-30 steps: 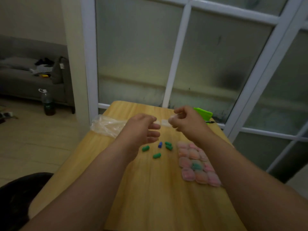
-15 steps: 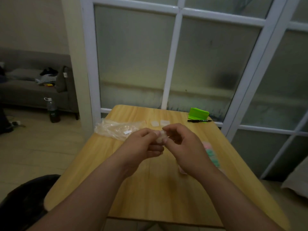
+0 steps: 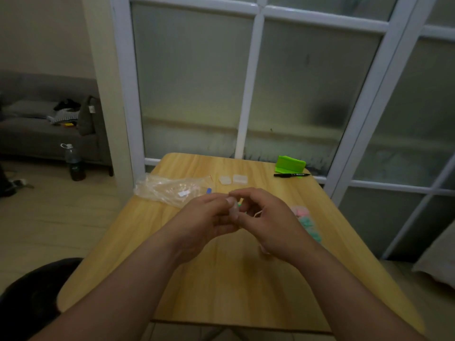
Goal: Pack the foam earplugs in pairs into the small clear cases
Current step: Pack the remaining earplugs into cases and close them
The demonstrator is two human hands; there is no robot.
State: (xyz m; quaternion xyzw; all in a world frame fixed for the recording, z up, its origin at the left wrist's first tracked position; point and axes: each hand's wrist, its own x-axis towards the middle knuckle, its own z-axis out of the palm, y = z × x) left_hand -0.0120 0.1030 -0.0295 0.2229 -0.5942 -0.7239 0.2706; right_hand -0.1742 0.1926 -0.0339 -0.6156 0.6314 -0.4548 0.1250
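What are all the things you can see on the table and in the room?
table: one, light wood, under the hands
bag: one, clear plastic, far left part of the table
spare cases: two, clear, side by side beyond the hands
held case: one, clear, between the two hands
earplug: one, blue, beside the bag
packed cases: several, partly hidden, pink and green, right of the right hand
pen: one, black, far right corner
holder: one, bright green, just behind the pen
bottle: one, dark, on the floor by the sofa
sofa: one, grey, far left
left hand: one, pinches the held case
right hand: one, pinches the held case
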